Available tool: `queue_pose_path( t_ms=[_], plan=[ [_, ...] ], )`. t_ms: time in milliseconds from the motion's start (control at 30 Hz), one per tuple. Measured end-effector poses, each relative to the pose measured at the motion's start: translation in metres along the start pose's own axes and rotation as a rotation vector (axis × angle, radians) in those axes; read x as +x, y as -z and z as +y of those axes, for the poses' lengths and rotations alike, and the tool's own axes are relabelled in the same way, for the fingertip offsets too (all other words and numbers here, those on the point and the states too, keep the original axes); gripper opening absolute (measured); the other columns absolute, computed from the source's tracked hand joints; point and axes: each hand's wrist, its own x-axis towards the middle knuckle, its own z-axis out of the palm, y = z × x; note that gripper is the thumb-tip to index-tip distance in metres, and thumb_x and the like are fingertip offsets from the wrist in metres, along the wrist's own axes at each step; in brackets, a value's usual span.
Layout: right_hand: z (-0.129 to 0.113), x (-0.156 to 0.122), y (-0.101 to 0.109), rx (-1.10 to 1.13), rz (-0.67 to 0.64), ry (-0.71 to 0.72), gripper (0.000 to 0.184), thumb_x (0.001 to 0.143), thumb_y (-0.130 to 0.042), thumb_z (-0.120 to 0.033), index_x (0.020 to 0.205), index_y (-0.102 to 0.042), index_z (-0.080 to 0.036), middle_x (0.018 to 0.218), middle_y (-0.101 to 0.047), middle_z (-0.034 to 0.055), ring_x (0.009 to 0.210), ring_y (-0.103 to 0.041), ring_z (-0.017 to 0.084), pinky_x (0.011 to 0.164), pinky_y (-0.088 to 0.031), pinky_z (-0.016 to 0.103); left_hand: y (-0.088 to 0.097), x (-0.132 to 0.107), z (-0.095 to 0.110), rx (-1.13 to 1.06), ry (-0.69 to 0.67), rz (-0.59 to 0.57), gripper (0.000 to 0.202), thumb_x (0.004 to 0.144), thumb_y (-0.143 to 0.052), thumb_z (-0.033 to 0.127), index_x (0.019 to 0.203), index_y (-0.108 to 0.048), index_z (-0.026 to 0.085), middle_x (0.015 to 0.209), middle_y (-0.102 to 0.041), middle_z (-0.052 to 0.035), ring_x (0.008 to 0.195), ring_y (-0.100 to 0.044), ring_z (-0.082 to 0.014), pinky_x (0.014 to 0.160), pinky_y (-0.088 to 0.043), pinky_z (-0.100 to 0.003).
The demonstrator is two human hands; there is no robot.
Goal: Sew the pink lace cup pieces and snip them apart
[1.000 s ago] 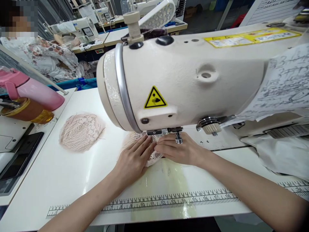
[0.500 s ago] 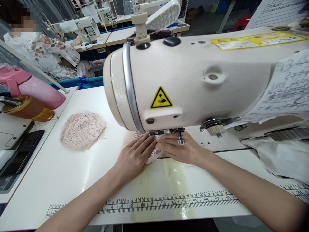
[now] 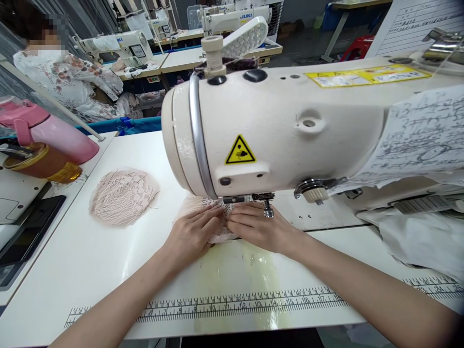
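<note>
A pale pink lace piece (image 3: pixel 222 238) lies under the head of a white sewing machine (image 3: pixel 275 113), mostly hidden by my fingers and the machine. From its left side my left hand (image 3: pixel 194 231) holds the lace with fingers bent and close together. My right hand (image 3: pixel 260 228) grips the lace from the right, its fingers together beside the metal presser parts (image 3: pixel 267 208). The two hands nearly meet below the needle area; the needle itself is hidden. Farther left on the table rests another rounded pink lace piece (image 3: pixel 123 197) with loose threads.
A ruler strip (image 3: pixel 213 308) runs along the front edge of the white table (image 3: pixel 145 270). At left are a pink bottle (image 3: pixel 60 135), an amber cup (image 3: pixel 39 164) and a dark phone (image 3: pixel 31 232). White cloth (image 3: pixel 420 232) lies at right. A person (image 3: pixel 72 82) sits beyond.
Both hands have shifted slightly left with the lace, and my left fingers are more bent. The view has turned a little, so the machine's right end shows more.
</note>
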Motion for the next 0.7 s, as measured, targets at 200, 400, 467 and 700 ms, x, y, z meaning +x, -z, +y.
queue_pose_path(
  t_ms=[200, 400, 467, 700],
  plan=[
    [-0.004, 0.007, 0.005, -0.058, 0.025, -0.019, 0.024, 0.092, -0.048, -0.007, 0.098, -0.067, -0.020, 0.089, -0.071, -0.0005, 0.086, -0.063, 0.012, 0.076, -0.053, 0.027, 0.000, 0.000, -0.002, 0.010, 0.054, 0.010, 0.034, 0.073, -0.043, -0.002, 0.097, -0.062, 0.013, 0.113, -0.070, -0.0113, 0.107, -0.067, -0.0219, 0.092, -0.057, -0.036],
    [-0.005, 0.011, 0.010, -0.156, 0.027, -0.005, 0.026, 0.091, -0.047, -0.005, 0.095, -0.068, -0.020, 0.087, -0.071, -0.0010, 0.086, -0.062, 0.012, 0.068, -0.050, 0.024, -0.001, 0.002, -0.001, 0.051, 0.064, 0.003, 0.040, 0.069, -0.039, -0.004, 0.099, -0.061, 0.013, 0.114, -0.070, -0.0121, 0.107, -0.066, -0.0228, 0.089, -0.059, -0.036],
    [-0.007, 0.009, 0.011, -0.206, 0.033, -0.038, 0.026, 0.091, -0.047, -0.004, 0.094, -0.067, -0.020, 0.088, -0.071, -0.0014, 0.084, -0.061, 0.011, 0.060, -0.045, 0.024, -0.002, 0.003, -0.001, 0.069, 0.073, 0.005, 0.042, 0.068, -0.038, -0.004, 0.099, -0.061, 0.012, 0.114, -0.069, -0.0123, 0.107, -0.066, -0.0230, 0.089, -0.059, -0.036],
    [-0.012, 0.007, 0.013, -0.247, 0.042, -0.122, 0.027, 0.093, -0.043, -0.004, 0.093, -0.065, -0.019, 0.091, -0.070, -0.0038, 0.086, -0.057, 0.010, 0.059, -0.034, 0.030, -0.003, 0.005, 0.003, 0.132, 0.074, -0.007, 0.040, 0.071, -0.040, -0.003, 0.101, -0.062, 0.010, 0.115, -0.069, -0.0144, 0.107, -0.066, -0.0243, 0.090, -0.059, -0.037]
  ],
)
